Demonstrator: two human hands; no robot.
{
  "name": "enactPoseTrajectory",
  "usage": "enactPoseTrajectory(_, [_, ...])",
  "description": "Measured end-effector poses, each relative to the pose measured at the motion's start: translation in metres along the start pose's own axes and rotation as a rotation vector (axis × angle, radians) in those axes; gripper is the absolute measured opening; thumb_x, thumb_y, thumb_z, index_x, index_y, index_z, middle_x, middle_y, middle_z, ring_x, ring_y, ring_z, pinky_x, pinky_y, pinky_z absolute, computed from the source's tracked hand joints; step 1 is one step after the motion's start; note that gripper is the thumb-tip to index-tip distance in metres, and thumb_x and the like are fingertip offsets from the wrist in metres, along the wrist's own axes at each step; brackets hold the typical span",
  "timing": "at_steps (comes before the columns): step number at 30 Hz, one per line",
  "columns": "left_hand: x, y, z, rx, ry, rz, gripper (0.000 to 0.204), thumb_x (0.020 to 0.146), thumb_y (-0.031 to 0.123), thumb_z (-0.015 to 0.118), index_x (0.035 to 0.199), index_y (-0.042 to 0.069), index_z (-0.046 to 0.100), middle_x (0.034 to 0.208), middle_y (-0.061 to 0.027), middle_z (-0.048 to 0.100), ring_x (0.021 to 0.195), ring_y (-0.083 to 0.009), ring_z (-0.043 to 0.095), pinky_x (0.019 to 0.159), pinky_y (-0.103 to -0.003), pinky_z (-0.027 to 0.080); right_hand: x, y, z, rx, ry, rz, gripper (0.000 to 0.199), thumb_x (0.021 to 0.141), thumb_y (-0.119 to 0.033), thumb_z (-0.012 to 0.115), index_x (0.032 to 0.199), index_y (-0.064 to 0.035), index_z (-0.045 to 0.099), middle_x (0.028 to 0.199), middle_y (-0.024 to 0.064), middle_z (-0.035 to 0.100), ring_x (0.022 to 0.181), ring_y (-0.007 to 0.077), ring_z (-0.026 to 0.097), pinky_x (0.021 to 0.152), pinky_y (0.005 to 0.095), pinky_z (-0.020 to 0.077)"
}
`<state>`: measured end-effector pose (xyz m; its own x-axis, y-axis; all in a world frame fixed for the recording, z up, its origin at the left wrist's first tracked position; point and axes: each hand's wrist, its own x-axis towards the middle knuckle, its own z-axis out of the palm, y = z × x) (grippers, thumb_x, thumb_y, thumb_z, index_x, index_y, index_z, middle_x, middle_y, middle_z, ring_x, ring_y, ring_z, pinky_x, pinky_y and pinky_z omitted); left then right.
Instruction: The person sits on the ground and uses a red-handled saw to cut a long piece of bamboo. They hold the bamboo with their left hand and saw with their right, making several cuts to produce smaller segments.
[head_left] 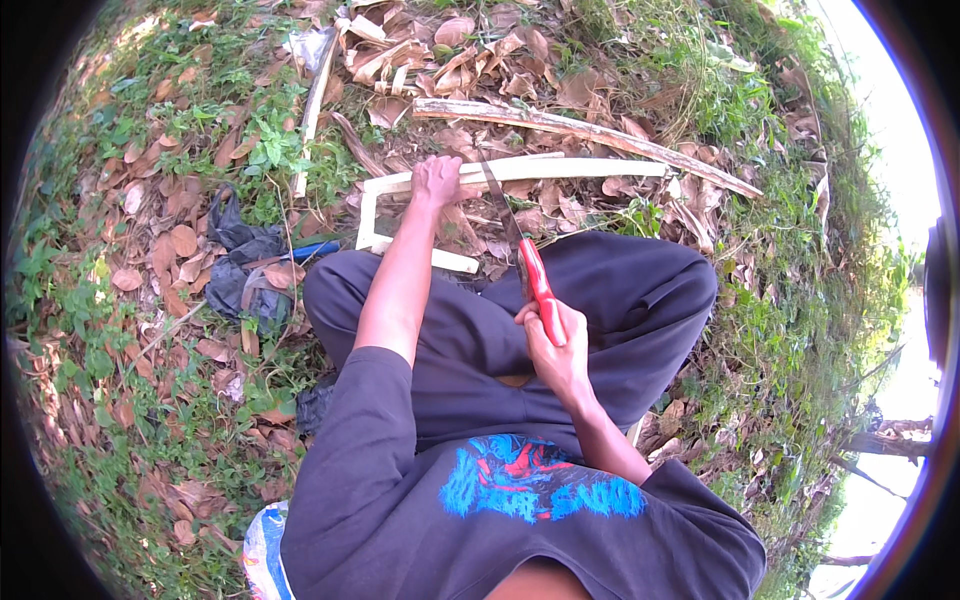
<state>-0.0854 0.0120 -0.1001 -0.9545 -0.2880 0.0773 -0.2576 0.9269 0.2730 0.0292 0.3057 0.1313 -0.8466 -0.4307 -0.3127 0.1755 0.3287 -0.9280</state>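
My right hand (558, 350) is wrapped round the red handle of a hand saw (534, 270), held over my lap. Its dark, narrow blade slants up and away and lies across a long pale wooden strip (560, 170). Just left of the blade, my left hand (437, 182) is closed over that strip, pressing it from above. At its left end the strip meets a short upright piece (367, 218), and another pale piece (440, 261) runs from the lower corner toward my knees. Whether the blade has cut into the wood cannot be made out.
Beyond the strip lies a rough-edged plank (590, 133); another narrow strip (315, 120) lies at the far left. By my left knee are a crumpled black plastic bag (245, 265) and a blue-handled tool (312, 251). Dry leaves (470, 70) and grass cover the ground.
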Motion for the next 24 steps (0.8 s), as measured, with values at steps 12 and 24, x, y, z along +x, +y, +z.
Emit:
enactPoseTrajectory(12, [0.003, 0.006, -0.010, 0.041, -0.107, -0.056, 0.070, 0.060, 0.068, 0.083, 0.098, 0.011, 0.067, 0.103, -0.0095, 0.072, 0.104, -0.0299, 0.067, 0.089, -0.045, 0.055, 0.014, 0.011, 0.006, 0.021, -0.007, -0.005, 0.014, 0.092, -0.006, 0.057, 0.082, 0.0009, 0.064, 0.059, -0.0018, 0.050, 0.054, 0.0043, 0.044, 0.050, 0.0267, 0.0373])
enactPoseTrajectory(24, [0.005, 0.012, -0.017, 0.084, -0.314, -0.131, 0.087, 0.063, 0.081, 0.072, 0.116, 0.011, 0.065, 0.119, -0.0096, 0.067, 0.120, -0.0276, 0.059, 0.102, -0.049, 0.045, 0.006, 0.013, 0.009, 0.075, -0.021, 0.035, 0.014, 0.095, -0.005, 0.053, 0.085, 0.0012, 0.061, 0.054, -0.0031, 0.045, 0.040, 0.0040, 0.036, 0.038, 0.0225, 0.0289])
